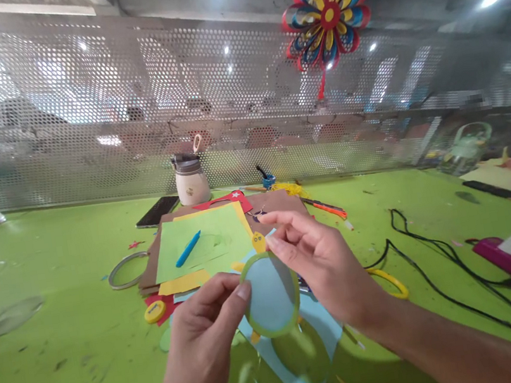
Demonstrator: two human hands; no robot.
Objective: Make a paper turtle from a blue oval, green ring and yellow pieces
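Two hands pinch a round paper disc [271,295] above a green table [67,347].
The left hand [201,340] clamps the flat, blue, green-rimmed disc at its left edge, and the right hand [324,264] clamps its upper right edge. A pale blue sheet [328,329] lies beneath. Stacked coloured paper [206,244] sits just behind, a black cord [438,260] loops well to the right, and there is open tabletop to the left.

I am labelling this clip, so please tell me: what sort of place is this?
Probably a paper-craft workbench: coloured paper sheets lie on the green table, a folded paper flower hangs on the perforated screen, and the left hand and right hand hold a blue paper disc.
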